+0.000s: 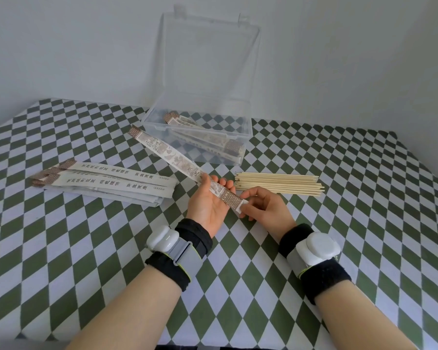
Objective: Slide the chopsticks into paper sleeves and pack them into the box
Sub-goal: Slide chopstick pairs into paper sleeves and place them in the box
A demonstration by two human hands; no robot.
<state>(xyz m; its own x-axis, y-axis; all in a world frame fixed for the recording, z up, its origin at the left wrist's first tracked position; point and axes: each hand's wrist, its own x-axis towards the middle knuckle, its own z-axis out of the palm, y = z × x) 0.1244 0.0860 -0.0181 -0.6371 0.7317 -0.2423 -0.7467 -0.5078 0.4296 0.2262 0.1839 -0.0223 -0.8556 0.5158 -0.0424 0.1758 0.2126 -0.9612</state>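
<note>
Left hand (208, 205) grips, right hand (266, 205) pinches the near end of a seemingly filled sleeve (177, 160); next, into the box (247, 137).

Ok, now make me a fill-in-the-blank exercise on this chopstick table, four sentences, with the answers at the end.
1. The left hand and the right hand hold ____ patterned sleeve between them.
2. The bare chopsticks lie to the ____ of the right hand.
3. The clear box stands with its lid ____.
4. The stack of empty sleeves lies to the ____ of the left hand.

Missing words: one; right; open; left.
</note>
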